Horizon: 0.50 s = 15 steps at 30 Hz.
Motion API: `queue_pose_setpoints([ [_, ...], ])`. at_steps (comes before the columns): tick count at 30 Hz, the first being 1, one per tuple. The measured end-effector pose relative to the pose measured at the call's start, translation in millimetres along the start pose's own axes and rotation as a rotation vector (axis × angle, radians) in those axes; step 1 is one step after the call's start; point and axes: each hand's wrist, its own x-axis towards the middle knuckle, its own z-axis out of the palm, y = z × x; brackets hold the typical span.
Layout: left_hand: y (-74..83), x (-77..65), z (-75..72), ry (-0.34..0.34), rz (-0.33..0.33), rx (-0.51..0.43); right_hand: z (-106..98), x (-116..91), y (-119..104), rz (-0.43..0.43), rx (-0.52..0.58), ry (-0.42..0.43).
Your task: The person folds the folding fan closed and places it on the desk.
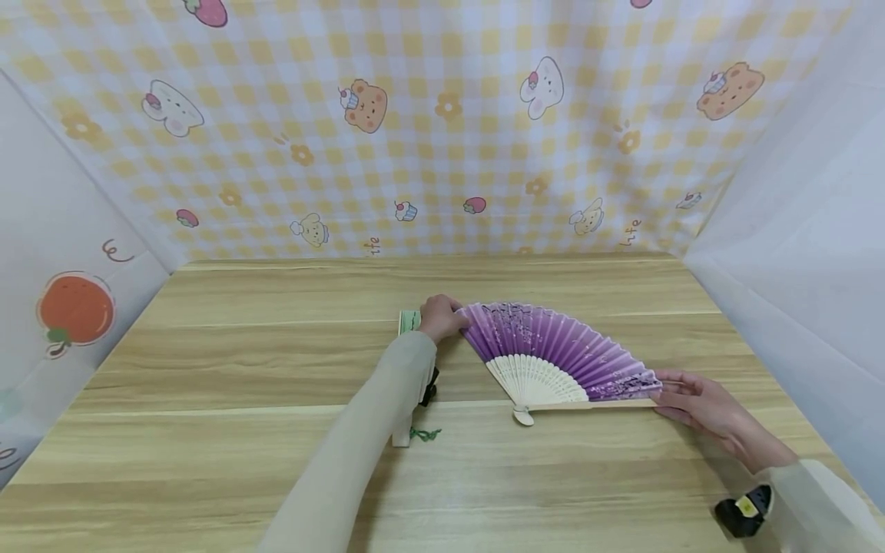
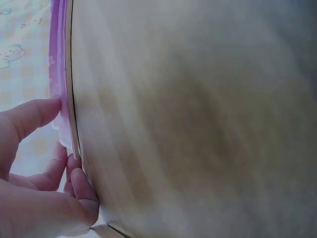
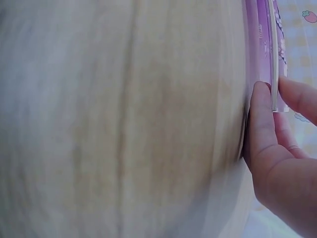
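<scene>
A purple folding fan [image 1: 546, 346] with pale ribs lies spread on the wooden table, its pivot end toward the near side. At the fan's upper left corner, my left hand [image 1: 441, 317] pinches the cloth edge; fingers [image 2: 42, 114] show on both sides of it in the left wrist view. My right hand [image 1: 712, 411] grips the outer guard stick at the right end, with fingers on either face in the right wrist view. Just left of my left hand lies a narrow closed green-and-pale fan [image 1: 409, 321], largely hidden under the left forearm.
A green tassel [image 1: 425, 435] lies by the lower end of the closed fan. Behind the wooden table [image 1: 207, 346] hangs a yellow checked cloth [image 1: 449, 153] with cartoon prints, and white cloth stands at both sides. Black wrist cameras sit on both wrists.
</scene>
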Motion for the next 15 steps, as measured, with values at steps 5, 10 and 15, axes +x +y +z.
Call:
queue_pose_setpoints([
  [5,3.9,-4.1,-3.2,-0.007,-0.003,-0.027,0.1,-0.7,0.1,-0.014,0.007,0.003],
  [10,6.2,-6.1,-6.7,-0.030,-0.034,-0.092,-0.4,-2.5,0.4,-0.030,0.024,-0.009],
  [15,6.3,-6.1,-8.7,-0.078,-0.040,-0.169,-1.2,-4.8,1.0,-0.025,0.032,-0.005],
])
